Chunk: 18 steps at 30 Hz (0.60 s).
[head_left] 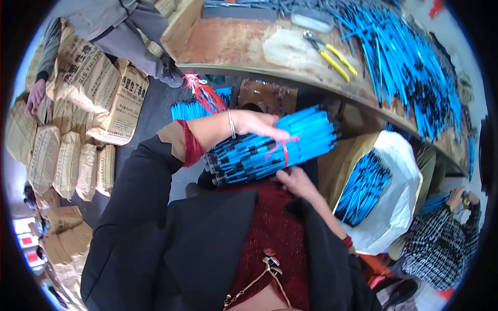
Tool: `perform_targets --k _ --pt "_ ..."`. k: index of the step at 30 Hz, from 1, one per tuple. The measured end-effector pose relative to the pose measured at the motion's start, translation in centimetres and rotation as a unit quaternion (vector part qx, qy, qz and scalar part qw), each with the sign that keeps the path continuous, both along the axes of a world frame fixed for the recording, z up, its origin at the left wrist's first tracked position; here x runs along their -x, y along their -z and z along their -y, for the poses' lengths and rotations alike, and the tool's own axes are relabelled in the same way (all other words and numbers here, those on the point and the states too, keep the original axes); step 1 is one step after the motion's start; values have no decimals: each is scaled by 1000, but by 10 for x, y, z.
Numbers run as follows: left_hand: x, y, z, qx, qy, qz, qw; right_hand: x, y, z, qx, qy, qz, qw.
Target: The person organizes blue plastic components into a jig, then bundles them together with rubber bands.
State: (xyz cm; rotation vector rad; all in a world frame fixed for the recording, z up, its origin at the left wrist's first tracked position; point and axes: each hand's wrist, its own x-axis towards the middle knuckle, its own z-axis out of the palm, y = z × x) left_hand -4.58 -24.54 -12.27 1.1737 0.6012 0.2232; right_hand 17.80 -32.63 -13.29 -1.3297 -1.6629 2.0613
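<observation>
A thick bundle of thin blue sticks with black parts lies across my lap, its black ends toward the left. Around its middle runs a red tie. My left hand is closed over the top of the bundle, thumb beside the tie. From the near side my right hand grips the underside; its fingertips are partly hidden beneath the sticks. Red strings hang just beyond my left wrist. Past them lies another group of blue sticks.
A wooden worktable spans the far side, bearing a heap of blue sticks and yellow-handled pliers. To my right stands an open white-lined sack of sticks. Paper sacks and a standing person are at left; another person works at right.
</observation>
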Motion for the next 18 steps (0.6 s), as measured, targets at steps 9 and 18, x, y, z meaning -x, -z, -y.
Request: perform_targets --k 9,18 --pt "0 -150 49 -615 -259 -210 715 27 -56 -29 -178 90 -154 968" --pt "84 -238 -46 -706 -439 78 550 117 -207 -201 -536 -8 -207 818"
